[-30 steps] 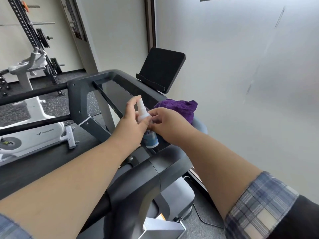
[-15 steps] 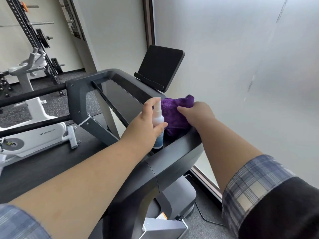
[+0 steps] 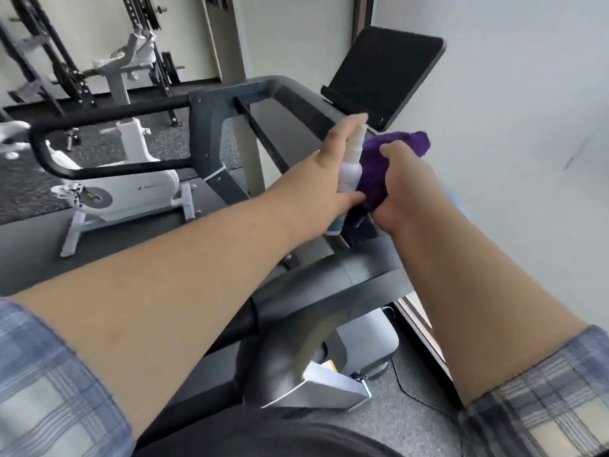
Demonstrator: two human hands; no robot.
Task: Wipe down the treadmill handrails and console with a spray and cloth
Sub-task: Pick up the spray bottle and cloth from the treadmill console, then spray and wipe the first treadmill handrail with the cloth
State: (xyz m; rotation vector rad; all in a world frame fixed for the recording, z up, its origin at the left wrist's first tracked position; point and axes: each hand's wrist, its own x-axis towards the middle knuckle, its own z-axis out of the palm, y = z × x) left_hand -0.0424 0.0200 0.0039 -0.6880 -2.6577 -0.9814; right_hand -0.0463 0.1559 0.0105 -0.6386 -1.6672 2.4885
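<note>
While both hands meet above treadmill console (image 3: 296,103), left hand (image 3: 333,179) wraps small white spray bottle (image 3: 351,166), index finger raised by nozzle, thumb across bottle front. Right hand (image 3: 408,189) fisted tight around purple cloth (image 3: 389,159); cloth bunches out above knuckles, touches bottle. Bottle base seemingly just above console ledge, blur hides contact. Black tablet (image 3: 382,74) leans beyond hands. Left handrail (image 3: 108,166) loops out left of left hand; white exercise bike (image 3: 122,189) behind rail. Plaid sleeves pushed up both forearms.
</note>
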